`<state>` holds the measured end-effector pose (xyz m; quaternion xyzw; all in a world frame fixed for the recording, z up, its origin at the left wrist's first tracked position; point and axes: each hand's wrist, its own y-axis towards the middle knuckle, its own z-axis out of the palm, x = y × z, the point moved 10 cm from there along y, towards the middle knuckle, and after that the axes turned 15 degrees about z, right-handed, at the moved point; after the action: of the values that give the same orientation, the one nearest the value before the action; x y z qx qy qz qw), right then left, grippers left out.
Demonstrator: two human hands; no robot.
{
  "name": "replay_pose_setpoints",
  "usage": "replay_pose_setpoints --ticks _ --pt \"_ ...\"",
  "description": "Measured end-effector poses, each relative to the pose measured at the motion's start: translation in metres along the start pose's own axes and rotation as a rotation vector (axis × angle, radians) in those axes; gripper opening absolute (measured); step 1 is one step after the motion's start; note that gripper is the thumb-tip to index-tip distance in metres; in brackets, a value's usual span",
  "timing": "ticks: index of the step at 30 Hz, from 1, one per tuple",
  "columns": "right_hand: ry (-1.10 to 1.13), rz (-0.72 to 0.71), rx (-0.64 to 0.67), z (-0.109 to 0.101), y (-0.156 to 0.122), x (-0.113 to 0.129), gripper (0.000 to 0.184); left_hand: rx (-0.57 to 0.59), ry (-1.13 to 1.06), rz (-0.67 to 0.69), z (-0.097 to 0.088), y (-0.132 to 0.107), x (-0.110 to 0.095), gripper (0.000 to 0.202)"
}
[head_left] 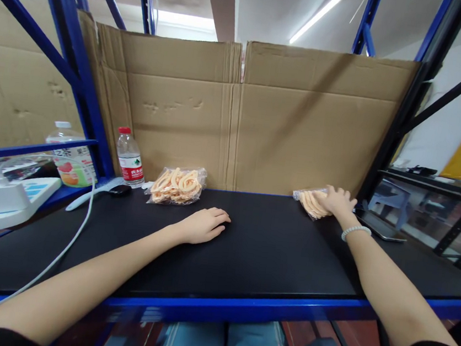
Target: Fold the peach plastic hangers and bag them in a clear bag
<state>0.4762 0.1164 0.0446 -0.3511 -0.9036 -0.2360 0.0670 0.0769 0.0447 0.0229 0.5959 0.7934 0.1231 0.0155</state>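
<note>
My left hand (pixel 204 226) lies palm down on the black tabletop (pixel 245 263), fingers stretched out and holding nothing. Beyond it, a clear plastic bag of pale ring-shaped snacks (pixel 179 185) rests near the cardboard. Far to the right, my right hand (pixel 338 202) reaches over the right end of a second clear bag of pale snacks (pixel 310 202) and touches it. The fingers of that hand are spread apart; part of this bag is hidden under the hand. A beaded bracelet (pixel 356 232) is around the right wrist.
A red-capped water bottle (pixel 130 159) stands at the back left, near a black-and-white object (pixel 119 190). A white cable (pixel 75 241) crosses the left side beside a power strip (pixel 5 208). Cardboard (pixel 303 120) walls the back. A dark flat device (pixel 380 226) lies right of my right hand.
</note>
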Motion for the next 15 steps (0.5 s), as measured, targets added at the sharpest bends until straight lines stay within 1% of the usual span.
replay_pose_setpoints --ticks 2,3,6,8,12,15 --pt "0.035 0.125 0.042 0.002 0.009 -0.021 0.075 0.005 0.001 0.001 0.001 0.000 0.001 0.030" --pt "0.051 0.153 0.072 0.005 0.013 -0.028 0.077 0.003 -0.002 0.004 0.002 0.000 0.001 0.030" --pt "0.089 0.185 0.121 0.011 0.022 -0.040 0.077 -0.012 -0.010 0.010 0.001 0.000 0.000 0.029" --pt "0.101 0.212 0.153 0.015 0.028 -0.044 0.074 -0.016 -0.012 0.008 0.000 0.000 0.000 0.029" --pt "0.102 0.212 0.218 0.019 0.038 -0.046 0.058 -0.007 -0.014 -0.003 -0.001 0.000 0.000 0.029" --pt "0.126 0.162 0.219 0.016 0.044 -0.043 0.039 0.004 -0.012 -0.004 0.000 0.000 0.000 0.030"
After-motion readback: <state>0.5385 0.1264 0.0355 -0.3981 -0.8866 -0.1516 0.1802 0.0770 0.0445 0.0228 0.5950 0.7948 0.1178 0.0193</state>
